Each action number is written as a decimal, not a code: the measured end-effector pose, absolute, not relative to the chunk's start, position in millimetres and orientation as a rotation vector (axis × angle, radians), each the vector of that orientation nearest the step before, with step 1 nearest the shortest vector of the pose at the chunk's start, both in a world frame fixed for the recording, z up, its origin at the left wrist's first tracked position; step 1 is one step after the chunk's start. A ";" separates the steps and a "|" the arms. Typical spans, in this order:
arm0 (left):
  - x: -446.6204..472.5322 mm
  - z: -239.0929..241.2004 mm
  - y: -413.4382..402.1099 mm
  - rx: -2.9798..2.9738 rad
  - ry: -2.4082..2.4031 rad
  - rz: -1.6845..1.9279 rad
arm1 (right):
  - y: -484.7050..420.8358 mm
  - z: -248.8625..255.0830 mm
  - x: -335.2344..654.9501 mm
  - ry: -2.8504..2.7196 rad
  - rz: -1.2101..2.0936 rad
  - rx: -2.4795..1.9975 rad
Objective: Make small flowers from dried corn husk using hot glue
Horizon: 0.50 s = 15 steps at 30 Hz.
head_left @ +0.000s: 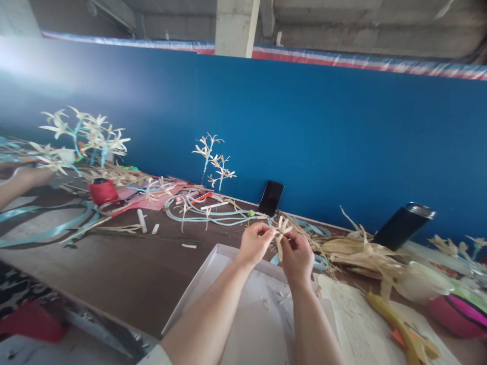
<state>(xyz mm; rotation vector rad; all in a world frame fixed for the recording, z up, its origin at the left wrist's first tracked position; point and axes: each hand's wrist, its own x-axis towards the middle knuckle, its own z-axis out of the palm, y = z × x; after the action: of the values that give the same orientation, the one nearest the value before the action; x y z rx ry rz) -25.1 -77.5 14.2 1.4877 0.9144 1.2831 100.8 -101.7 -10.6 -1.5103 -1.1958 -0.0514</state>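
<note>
A small pale flower [282,227] with narrow petals, seemingly of dried husk, is held up between my two hands above the far edge of a shallow white tray [224,299]. My left hand [257,242] pinches it from the left side with thumb and forefinger. On the other side, the fingers of my right hand [299,253] close on its lower part, where a strip of husk hangs down. Finished-looking flower stems [218,167] stand upright against the blue partition, beyond my hands.
A phone [271,197] leans on the partition. Dried husks [350,253], a dark bottle [404,225] and a yellow glue gun [403,327] lie right. Cords [213,219], a red spool [103,191] and flowers [91,134] are left, near another person's hand [32,177].
</note>
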 end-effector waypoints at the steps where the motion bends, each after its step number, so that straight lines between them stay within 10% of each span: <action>1: -25.0 14.3 -78.0 1.491 0.908 1.282 | -101.8 -10.7 100.8 -1.189 -0.054 -1.516; 15: -28.0 18.6 -80.3 1.595 0.917 1.276 | -102.4 -10.9 102.3 -1.188 0.013 -1.474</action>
<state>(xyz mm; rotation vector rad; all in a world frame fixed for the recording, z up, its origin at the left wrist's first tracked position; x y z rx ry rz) -28.0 -80.3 18.6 1.5952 0.9174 1.2764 102.3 -102.4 -10.9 -1.4736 -1.1876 0.0134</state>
